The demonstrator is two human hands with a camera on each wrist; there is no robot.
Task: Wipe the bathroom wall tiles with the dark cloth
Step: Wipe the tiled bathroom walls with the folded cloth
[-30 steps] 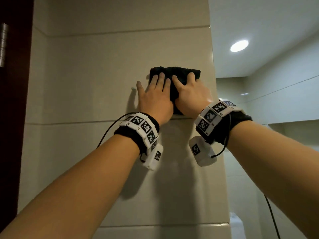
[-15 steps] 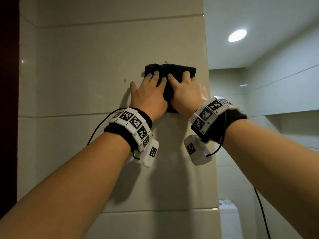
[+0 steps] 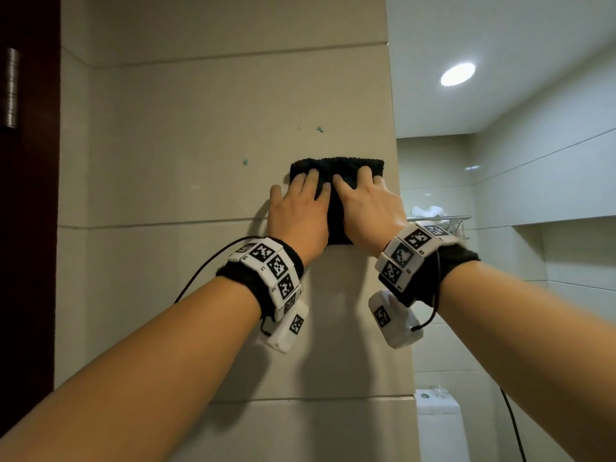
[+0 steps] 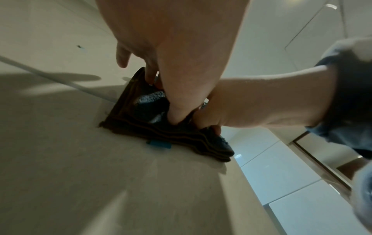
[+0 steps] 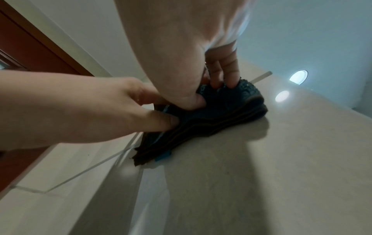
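Right now both hands press a folded dark cloth (image 3: 336, 181) flat against the beige wall tiles (image 3: 200, 145), just above a horizontal grout line, at the centre of the head view. The left hand (image 3: 298, 215) covers the cloth's left half, its grip laid flat with fingers extended and the thumb spread out onto bare tile. The right hand (image 3: 370, 211) covers the right half, close to the wall's outer corner, fingers likewise stretched over the fabric and the grip flat. In the right wrist view the right fingertips (image 5: 223, 79) bend down into the cloth (image 5: 221, 117), whose stacked folded layers show along its edge with a small blue tag (image 5: 164, 155) poking out beneath. The left wrist view shows the same layered edge (image 4: 161, 132) against the tile.

3 small teal specks (image 3: 320, 129) dot the tile above and left of the cloth. At the right of the head view sit a round ceiling light (image 3: 457, 74), a metal rack (image 3: 443, 219) and a white toilet tank (image 3: 438, 415); a dark door frame (image 3: 26, 228) fills the left edge.
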